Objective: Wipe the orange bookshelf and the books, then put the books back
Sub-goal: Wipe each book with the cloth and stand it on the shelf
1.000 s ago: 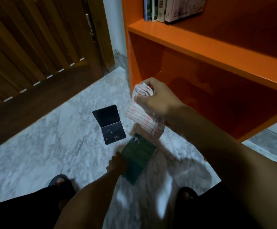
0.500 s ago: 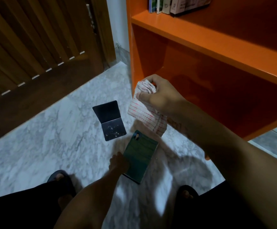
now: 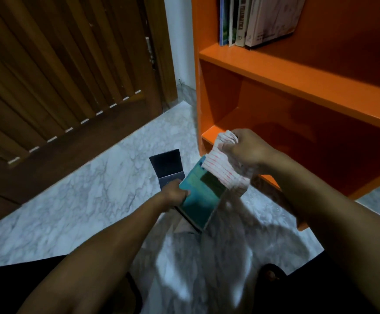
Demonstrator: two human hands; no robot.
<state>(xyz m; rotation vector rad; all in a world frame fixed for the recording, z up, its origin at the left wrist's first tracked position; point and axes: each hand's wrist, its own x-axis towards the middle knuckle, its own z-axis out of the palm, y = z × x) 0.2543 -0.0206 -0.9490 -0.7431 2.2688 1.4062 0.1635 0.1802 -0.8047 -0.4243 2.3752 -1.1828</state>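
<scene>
The orange bookshelf (image 3: 297, 80) fills the right side; its lower compartment holds no books. Several upright books (image 3: 252, 21) stand on the upper shelf. My left hand (image 3: 174, 194) grips a green book (image 3: 201, 200) by its left edge and holds it tilted above the marble floor. My right hand (image 3: 245, 150) grips a bunched white cloth with red stripes (image 3: 224, 166), which hangs over the book's top right corner. A dark book (image 3: 167, 165) lies open-angled on the floor just behind the green one.
A slatted brown wooden door (image 3: 59, 87) closes off the left side. White marble floor (image 3: 82, 200) spreads between door and shelf. My sandalled right foot (image 3: 273, 275) shows at the bottom, and dark shorts cover my knees.
My left hand has lifted the green book off the floor toward the cloth. My right hand with the cloth has stayed by the lower shelf's front edge.
</scene>
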